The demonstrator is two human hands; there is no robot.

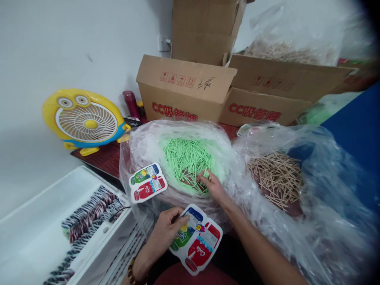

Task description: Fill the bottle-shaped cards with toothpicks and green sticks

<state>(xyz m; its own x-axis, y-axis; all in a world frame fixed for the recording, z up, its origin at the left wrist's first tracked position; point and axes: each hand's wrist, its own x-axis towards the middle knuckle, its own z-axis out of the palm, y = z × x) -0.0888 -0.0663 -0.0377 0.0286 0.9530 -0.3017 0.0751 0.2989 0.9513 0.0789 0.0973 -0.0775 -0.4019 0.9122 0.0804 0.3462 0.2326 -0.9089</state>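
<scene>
In my left hand [168,229] is a printed packet [197,239] shaped like two bottles, marked Sprite and Cola, gripped at its upper left edge. My right hand [211,184] reaches into a clear plastic bag of thin green sticks [187,158], fingers pinched together at the pile's right edge. Some green sticks show at those fingertips; how many are held I cannot make out. A second packet [148,183] of the same print lies on the bag's left side. To the right, another clear bag holds thin brown sticks [277,180].
A yellow cartoon fan [90,124] stands at the left, near a dark red bottle [131,103]. Cardboard boxes [181,93] line the back. At lower left, a white bin [38,198] contains rows of stacked packets [89,209]. A blue panel [353,138] rises at the right.
</scene>
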